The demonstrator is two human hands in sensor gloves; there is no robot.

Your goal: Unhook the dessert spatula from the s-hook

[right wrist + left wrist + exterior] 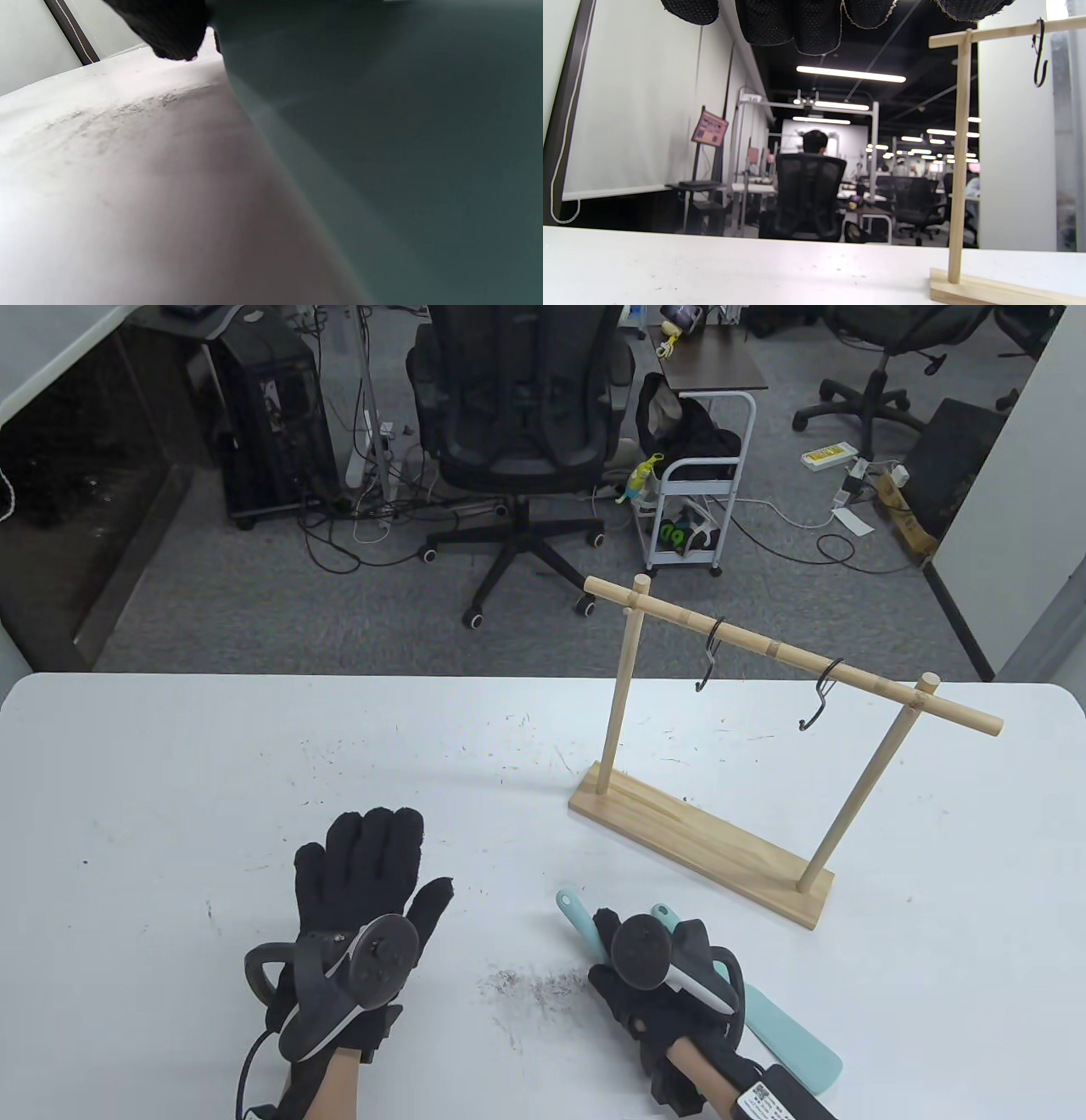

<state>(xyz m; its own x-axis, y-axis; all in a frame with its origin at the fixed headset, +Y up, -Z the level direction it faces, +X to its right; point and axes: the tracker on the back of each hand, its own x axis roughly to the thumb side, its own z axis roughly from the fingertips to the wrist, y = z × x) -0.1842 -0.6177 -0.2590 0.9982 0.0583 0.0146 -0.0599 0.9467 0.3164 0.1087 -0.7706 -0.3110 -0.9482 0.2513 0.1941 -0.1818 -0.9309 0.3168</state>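
My right hand (649, 984) is nearest me, at the desk's front edge, curled down over the teal spatulas (789, 1035). There are two of them lying side by side on the desk (170, 780); their handle ends poke out beyond my fingers and one broad blade shows behind my wrist. I cannot tell whether the fingers actually grip a handle or only rest on it. In the right wrist view a dark teal surface fills most of the picture, close and blurred, with one fingertip (169, 34) at the top.

My left hand (361, 899) lies flat to the left, fingers spread and released, holding nothing, palm down on the desk. The left wrist view shows its fingertips (814, 25) hanging over the white surface.

The desk is white, scuffed, with a dark smudge (534, 984) between my hands.

Farther back on the right stands a wooden rack (721, 814), with two black s-hooks (711, 655) on its bar, both bare. So the spatulas are off the hooks and down by my right hand.

Beyond the desk are grey carpet, an office chair (517, 415), cables and a small white cart (696, 500).
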